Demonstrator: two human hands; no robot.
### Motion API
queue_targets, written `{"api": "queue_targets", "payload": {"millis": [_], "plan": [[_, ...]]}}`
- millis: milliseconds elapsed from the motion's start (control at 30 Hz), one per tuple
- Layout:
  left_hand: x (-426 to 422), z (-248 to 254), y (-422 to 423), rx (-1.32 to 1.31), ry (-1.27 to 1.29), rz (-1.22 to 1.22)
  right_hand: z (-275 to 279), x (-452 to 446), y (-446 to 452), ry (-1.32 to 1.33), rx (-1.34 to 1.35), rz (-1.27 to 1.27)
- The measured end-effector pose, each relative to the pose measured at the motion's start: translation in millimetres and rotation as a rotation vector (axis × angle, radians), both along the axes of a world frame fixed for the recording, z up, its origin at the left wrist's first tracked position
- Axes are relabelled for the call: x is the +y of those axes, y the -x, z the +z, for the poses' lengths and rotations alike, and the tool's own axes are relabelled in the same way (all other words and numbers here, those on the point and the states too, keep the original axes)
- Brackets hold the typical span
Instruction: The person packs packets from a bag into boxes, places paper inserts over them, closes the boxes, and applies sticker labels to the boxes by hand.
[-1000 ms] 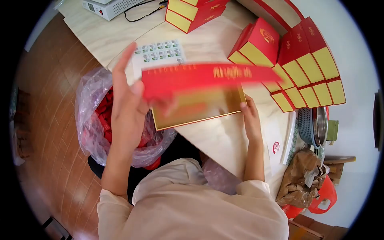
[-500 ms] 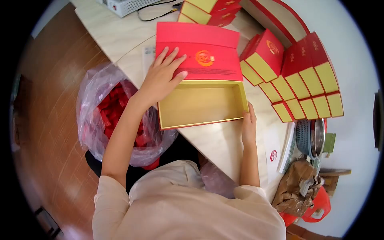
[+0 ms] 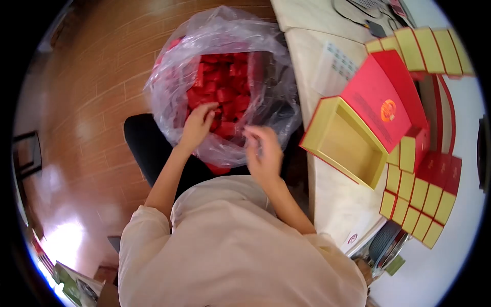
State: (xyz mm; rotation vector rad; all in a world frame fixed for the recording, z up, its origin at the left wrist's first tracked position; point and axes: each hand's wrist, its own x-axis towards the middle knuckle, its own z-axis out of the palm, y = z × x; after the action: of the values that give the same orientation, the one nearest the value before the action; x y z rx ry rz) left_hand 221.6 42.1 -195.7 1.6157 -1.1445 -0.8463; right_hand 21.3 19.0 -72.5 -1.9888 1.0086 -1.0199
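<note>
A clear plastic bag [image 3: 171, 87] stands with its mouth wide, holding many small red packets [image 3: 225, 94]. Over the near left part of the bag, my left hand [image 3: 197, 125] reaches in with fingers apart at the packets. My right hand [image 3: 265, 153] is above the bag's near right side, slightly blurred, its fingers bent and thumb apart, with nothing visible in it. On the table to the right lies a red gift box with a gold inside [image 3: 348, 140], its lid [image 3: 376, 97] folded back. Neither hand touches the box.
Stacked red and yellow boxes [image 3: 419, 197] line the table's right side, with another row [image 3: 429, 48] at the far end. A sheet with dark marks [image 3: 335, 69] lies beside the lid. Cables [image 3: 358, 18] cross the far table [image 3: 332, 204]. A blue-grey basket [image 3: 383, 243] sits near the wall.
My head view has turned left towards the bag. Both hands have left the box and moved to the bag's mouth. The box stays on the table with its lid back.
</note>
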Motion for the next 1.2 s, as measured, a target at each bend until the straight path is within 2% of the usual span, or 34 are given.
{"api": "queue_targets", "payload": {"millis": [67, 100, 133, 167, 200, 233, 267, 300, 333, 400, 467, 500, 533, 567, 600, 633, 667, 700, 733, 767, 800, 833, 867, 933, 967, 1000, 1033, 1067, 1100, 1133, 1167, 1200], "plan": [[40, -37, -2, -0.714, 0.009, -0.14, -80, -14, -38, -0.162, 0.086, 0.105], [58, -44, -1, -0.705, -0.011, -0.115, -119, -22, -49, -0.336, 0.146, 0.149], [74, -49, 3, -0.77, -0.174, -0.275, -156, -29, -56, -0.509, 0.21, 0.194], [88, -56, 7, -0.82, -0.339, -0.44, -184, -39, -61, -0.446, 0.376, 0.237], [99, -68, 12, -0.803, -0.362, -0.424, -206, -45, -63, -0.381, 0.535, 0.277], [108, -82, 17, -0.805, -0.306, -0.41, -224, -48, -63, -0.391, 0.545, 0.295], [111, -90, 18, -0.811, -0.243, -0.399, -239, -53, -62, -0.336, 0.709, 0.351], [108, -91, 17, -0.738, -0.32, -0.392, -243, -56, -64, -0.277, 0.869, 0.407], [105, -92, 15, -0.732, -0.331, -0.385, -245, -56, -62, -0.28, 0.872, 0.42], [99, -99, 10, -0.601, -0.343, -0.295, -251, -56, -61, -0.332, 1.191, 0.566], [93, -105, 6, -0.486, -0.429, -0.261, -258, -51, -63, -0.239, 1.247, 0.598], [89, -107, 3, -0.378, -0.502, -0.242, -264, -51, -66, -0.176, 1.335, 0.643], [86, -110, 0, -0.374, -0.503, -0.238, -268, -51, -68, -0.112, 1.422, 0.685], [83, -114, -1, -0.237, -0.519, -0.178, -275, -50, -65, -0.069, 1.308, 0.603], [81, -119, -3, -0.099, -0.533, -0.121, -261, -54, -72, -0.073, 1.312, 0.604], [78, -124, -5, -0.093, -0.536, -0.124, -248, -61, -79, -0.103, 1.139, 0.527], [74, -132, -9, 0.165, -0.537, 0.019, -231, -66, -87, -0.131, 0.969, 0.453], [70, -135, -11, 0.425, -0.533, 0.168, -223, -70, -91, -0.137, 0.979, 0.46], [70, -138, -17, 0.435, -0.541, 0.171, -214, -72, -96, -0.29, 0.697, 0.378], [67, -132, -26, 0.829, -0.595, 0.236, -205, -74, -101, -0.432, 0.412, 0.284], [62, -120, -36, 1.223, -0.635, 0.297, -192, -72, -105, -0.434, 0.417, 0.283], [57, -106, -38, 1.369, -0.64, 0.329, -178, -65, -109, -0.698, 0.335, 0.34], [53, -101, -37, 1.376, -0.64, 0.33, -170, -57, -110, -0.961, 0.248, 0.395], [50, -99, -38, 1.736, -0.456, 0.349, -181, -36, -108, -1.078, -0.135, 0.599], [53, -105, -39, 1.739, -0.456, 0.36, -178, -35, -105, -1.168, -0.083, 0.624], [56, -112, -39, 1.634, -0.445, 0.436, -184, -37, -104, -1.178, -0.081, 0.629], [59, -118, -39, 1.527, -0.435, 0.509, -195, -40, -103, -1.391, -0.112, 0.5], [60, -123, -38, 1.53, -0.439, 0.518, -211, -43, -102, -1.596, -0.141, 0.357], [61, -128, -35, 1.365, -0.456, 0.58, -230, -42, -105, -1.566, 0.035, 0.098], [59, -130, -33, 1.197, -0.47, 0.631, -260, -39, -107, -1.571, 0.036, 0.094], [55, -126, -32, 1.076, -0.434, 0.7, -297, -35, -105, -1.243, 0.446, 0.118], [53, -125, -32, 1.077, -0.439, 0.7, -319, -30, -105, -0.878, 0.821, 0.138]]}}
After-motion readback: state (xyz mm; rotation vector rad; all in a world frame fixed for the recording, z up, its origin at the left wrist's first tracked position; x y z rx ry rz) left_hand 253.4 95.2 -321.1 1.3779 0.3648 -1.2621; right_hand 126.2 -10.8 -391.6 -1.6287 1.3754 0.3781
